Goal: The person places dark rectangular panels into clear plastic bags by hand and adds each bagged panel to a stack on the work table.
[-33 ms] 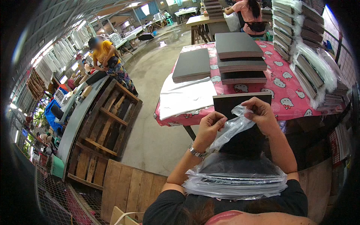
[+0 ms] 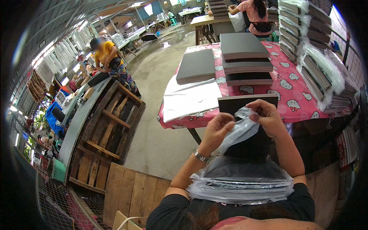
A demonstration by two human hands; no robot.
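Pink-topped desk (image 2: 281, 69) ahead of you. Single dark-covered block (image 2: 196, 65) on its left part, loose white sheets (image 2: 188, 101) at the near end of that block, pile of dark-covered blocks (image 2: 245, 46) to the right. Plastic-wrapped stacks (image 2: 293, 34) at far right. Co-worker in a yellow top (image 2: 106, 54) well off to the left, past the wooden pallet (image 2: 126, 101).

Clear plastic film (image 2: 240, 132) is up in front of you, between your two hands and just short of the desk, dark board (image 2: 237, 104) right behind it. Bagged stack (image 2: 241, 184) sits close against your body.

Right hand (image 2: 268, 117): thumb and fingers pinched on the film's upper end, same spot as a moment ago. Left hand (image 2: 217, 131): shifted up slightly, fingers curled over the thumb next to the film's left edge; I can't tell if you've got any of it. Film looks a bit more bunched now.

Read: small change. Only your right side is a sure hold; I'd count the left as regripping, with the film not yet spread.
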